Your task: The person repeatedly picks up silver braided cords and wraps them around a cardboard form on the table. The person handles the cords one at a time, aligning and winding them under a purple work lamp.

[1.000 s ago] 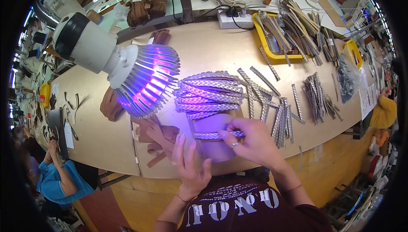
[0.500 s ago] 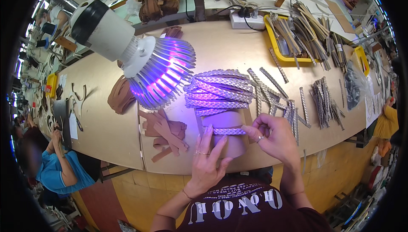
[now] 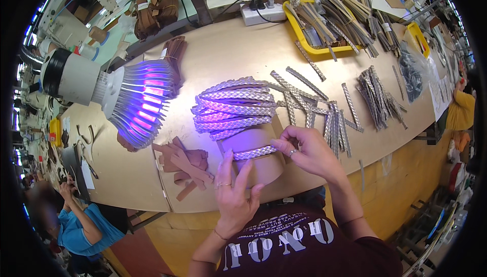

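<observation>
A silvery braided strap (image 3: 255, 152) lies across a curved tan form (image 3: 246, 135) in front of me, under purple light. At its left end, my left hand (image 3: 236, 188) rests with fingers spread, the fingertips touching the form beside the strap. My right hand (image 3: 309, 153) pinches the strap's right end between thumb and forefinger, the other fingers curled. A thick bundle of braided straps (image 3: 233, 104) sits on the far part of the form. Just right of it, several loose braided strips (image 3: 304, 99) lie crossed on the table.
A purple-lit lamp (image 3: 134, 99) hangs at the left. Brown strips (image 3: 185, 163) lie left of the form. At the back right stands a yellow tray (image 3: 324, 49) of strips, near a power strip (image 3: 261, 13). A strip bundle (image 3: 375, 97) lies right. A person in blue (image 3: 91, 229) works at far left.
The whole view has shifted and tilted slightly, with the lamp now farther left. Both hands keep their places on the strap, with little visible change in grip.
</observation>
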Available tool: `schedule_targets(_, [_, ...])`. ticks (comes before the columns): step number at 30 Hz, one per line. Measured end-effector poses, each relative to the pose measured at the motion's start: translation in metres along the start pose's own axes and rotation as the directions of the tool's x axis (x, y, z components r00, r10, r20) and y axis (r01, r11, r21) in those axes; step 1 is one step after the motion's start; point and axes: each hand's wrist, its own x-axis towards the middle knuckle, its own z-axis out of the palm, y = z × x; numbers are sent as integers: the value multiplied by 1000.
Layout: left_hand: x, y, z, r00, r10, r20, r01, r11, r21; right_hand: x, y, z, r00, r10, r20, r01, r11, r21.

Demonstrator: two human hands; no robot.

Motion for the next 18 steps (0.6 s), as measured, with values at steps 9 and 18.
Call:
schedule_targets(9, [-1,1,-1,1000,-3,15,2,1000,28,-3,7,7,996,-61,-67,63,998,25])
schedule_targets(18, [-2,-1,-1,1000,7,15,-7,1000,26,-3,11,15,996,-44,-73,49,997,63])
